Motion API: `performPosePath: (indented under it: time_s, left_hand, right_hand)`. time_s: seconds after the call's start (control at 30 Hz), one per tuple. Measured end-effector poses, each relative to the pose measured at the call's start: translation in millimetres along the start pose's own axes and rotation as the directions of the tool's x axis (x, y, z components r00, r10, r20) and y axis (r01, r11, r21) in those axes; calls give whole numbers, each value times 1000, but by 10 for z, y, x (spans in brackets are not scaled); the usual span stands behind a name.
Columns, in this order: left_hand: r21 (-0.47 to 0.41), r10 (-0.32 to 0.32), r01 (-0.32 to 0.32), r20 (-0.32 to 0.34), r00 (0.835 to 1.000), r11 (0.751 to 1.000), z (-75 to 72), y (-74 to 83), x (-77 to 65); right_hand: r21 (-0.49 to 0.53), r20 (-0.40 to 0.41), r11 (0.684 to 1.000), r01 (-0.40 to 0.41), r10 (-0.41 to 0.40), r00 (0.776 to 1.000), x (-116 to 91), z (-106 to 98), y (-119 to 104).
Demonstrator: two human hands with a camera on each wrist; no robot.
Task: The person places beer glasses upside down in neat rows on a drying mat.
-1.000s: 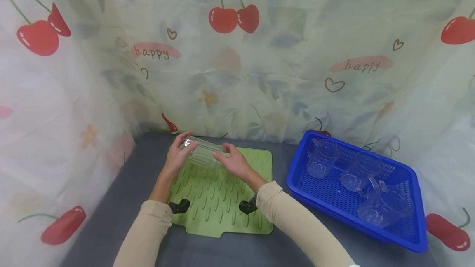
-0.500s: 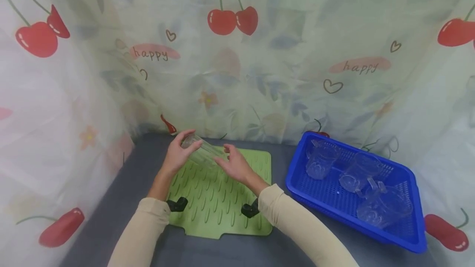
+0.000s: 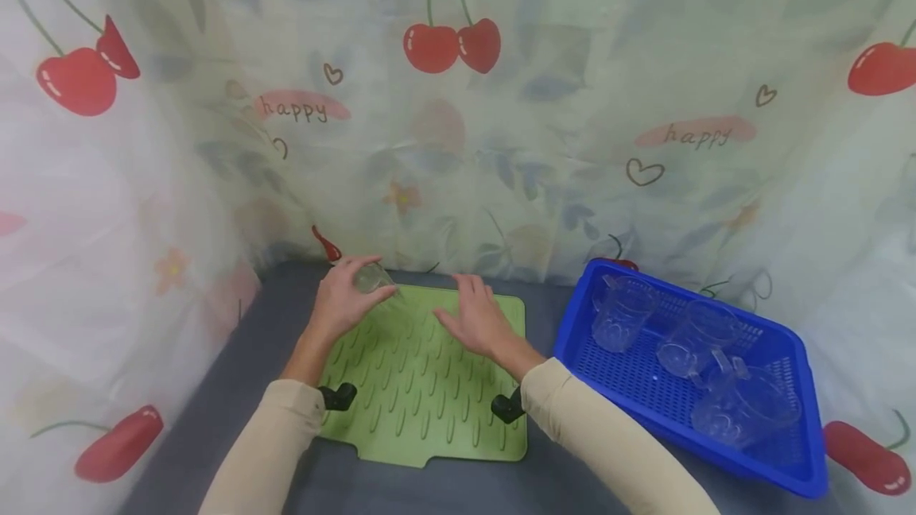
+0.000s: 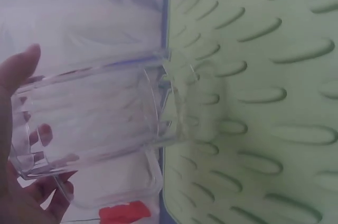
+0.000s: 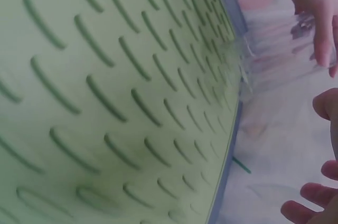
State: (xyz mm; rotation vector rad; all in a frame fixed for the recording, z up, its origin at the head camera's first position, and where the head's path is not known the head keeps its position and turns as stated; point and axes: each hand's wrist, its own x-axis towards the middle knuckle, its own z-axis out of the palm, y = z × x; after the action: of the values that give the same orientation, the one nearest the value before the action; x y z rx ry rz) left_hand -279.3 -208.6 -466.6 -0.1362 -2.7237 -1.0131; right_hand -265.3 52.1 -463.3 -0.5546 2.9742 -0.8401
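A clear glass mug point(image 3: 370, 278) is held upside down by my left hand point(image 3: 336, 302), whose fingers and thumb grip it round the base end. In the left wrist view the mug point(image 4: 100, 108) points its rim toward the green ridged drying mat point(image 4: 253, 123), and its handle point(image 4: 127, 192) shows along the lower side. The rim is close over the mat's back left part. My right hand point(image 3: 478, 318) hovers above the mat's right half, thumb and fingers spread, touching nothing. In the right wrist view its fingers point(image 5: 317, 195) appear apart from the mug point(image 5: 274, 49).
On the right a blue plastic basket point(image 3: 570, 316) holds 3 clear glass mugs, one at the back left point(image 3: 622, 320), one in the middle point(image 3: 694, 340), one lying at the front right point(image 3: 744, 412). A patterned curtain point(image 3: 501, 181) stands behind and beside the grey table point(image 3: 401, 491).
My right hand has let go of the mug and moved to the right. My left hand has turned the mug from sideways to rim down over the mat.
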Motion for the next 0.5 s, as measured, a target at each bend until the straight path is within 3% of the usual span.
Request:
performPosePath:
  time_s: [0.13,0.3,0.5]
  left_hand:
    - [89,24,-22,-26,999,996,0,23,27]
    - [145,27,-25,-12,1000,989,-6,58,58]
    - [189,3,-2,-3,1000,982,-31,17,61]
  right_hand:
    - [-38,-20,999,16,-16,1000,-37,-74,65]
    - [-85,-32,996,25,-28,999,-113,-149,174]
    - [-239,-31,969,58,-67,997,-153,-244,240]
